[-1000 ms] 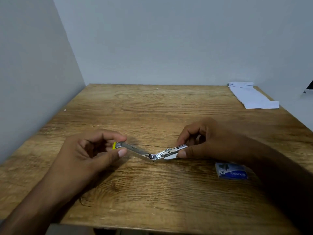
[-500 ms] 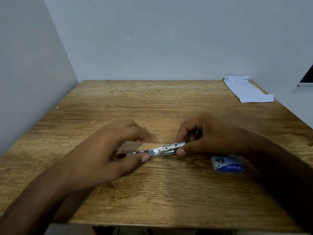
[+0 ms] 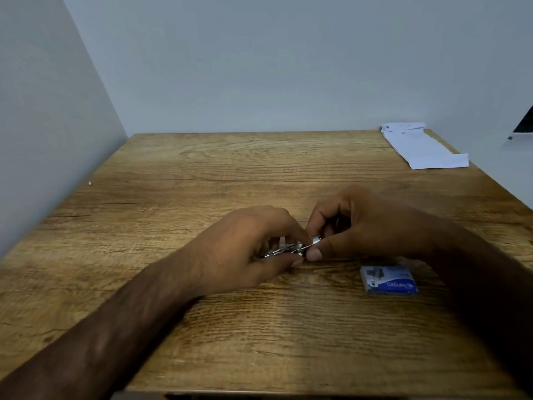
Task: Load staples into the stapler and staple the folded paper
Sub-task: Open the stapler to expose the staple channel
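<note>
A small silver metal stapler (image 3: 291, 249) lies low over the middle of the wooden table (image 3: 202, 174), mostly covered by both hands. My left hand (image 3: 245, 246) wraps over its left part, fingers pressing on top. Thumb and fingers of my right hand (image 3: 360, 226) pinch its right end. Whether the stapler's halves are folded together is hidden by the fingers. A small blue staple box (image 3: 388, 280) lies flat just right of the hands. Folded white paper (image 3: 421, 147) rests at the far right corner.
Grey walls close in the table at the left and back. A dark object (image 3: 523, 122) shows at the right frame edge beyond the table. A tiny white speck (image 3: 90, 183) lies near the left edge.
The stapler was spread open in a V between the hands. My left hand has since moved right over it, and the two hands have come close together around it.
</note>
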Tool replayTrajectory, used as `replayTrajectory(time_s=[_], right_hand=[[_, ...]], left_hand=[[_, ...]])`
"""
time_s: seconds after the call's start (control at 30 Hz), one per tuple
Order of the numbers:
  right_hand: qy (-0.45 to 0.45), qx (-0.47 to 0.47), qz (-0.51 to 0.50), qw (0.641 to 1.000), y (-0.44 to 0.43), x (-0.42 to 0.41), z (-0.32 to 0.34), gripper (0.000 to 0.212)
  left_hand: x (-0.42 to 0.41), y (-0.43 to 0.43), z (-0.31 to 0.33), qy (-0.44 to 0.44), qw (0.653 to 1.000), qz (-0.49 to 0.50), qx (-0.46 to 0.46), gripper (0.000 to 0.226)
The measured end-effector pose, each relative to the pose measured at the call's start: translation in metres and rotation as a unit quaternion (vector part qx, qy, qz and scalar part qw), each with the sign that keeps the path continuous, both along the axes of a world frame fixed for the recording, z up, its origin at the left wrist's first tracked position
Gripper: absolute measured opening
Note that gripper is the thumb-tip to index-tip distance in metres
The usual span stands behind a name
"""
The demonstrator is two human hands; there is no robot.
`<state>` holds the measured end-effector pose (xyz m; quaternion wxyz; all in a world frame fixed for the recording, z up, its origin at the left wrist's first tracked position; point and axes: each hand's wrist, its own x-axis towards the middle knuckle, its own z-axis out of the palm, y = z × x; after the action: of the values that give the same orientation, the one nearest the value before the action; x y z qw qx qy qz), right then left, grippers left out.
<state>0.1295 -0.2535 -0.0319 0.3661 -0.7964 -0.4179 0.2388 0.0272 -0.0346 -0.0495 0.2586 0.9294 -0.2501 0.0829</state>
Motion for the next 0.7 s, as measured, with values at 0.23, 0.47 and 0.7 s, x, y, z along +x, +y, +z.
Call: replayTrajectory(time_s=[0.23, 0.47, 0.7], right_hand=[[0.001, 0.013, -0.007, 1.000, 0.0010, -0.0005, -0.0025, 0.015], [-0.003, 0.033, -0.017, 0.999, 0.0021, -0.0021, -0.0039, 0.014], [0.001, 0.037, -0.020, 0.999, 0.0028, -0.0021, -0.0039, 0.014]], left_hand=[[0.0040, 0.0020, -0.0011, 0.006, 0.999, -0.010, -0.033, 0.017], [0.0088, 0.0022, 0.0008, 0.007, 1.000, -0.018, -0.021, 0.012], [0.0069, 0.0036, 0.0009, 0.022, 0.997, -0.014, -0.067, 0.021]])
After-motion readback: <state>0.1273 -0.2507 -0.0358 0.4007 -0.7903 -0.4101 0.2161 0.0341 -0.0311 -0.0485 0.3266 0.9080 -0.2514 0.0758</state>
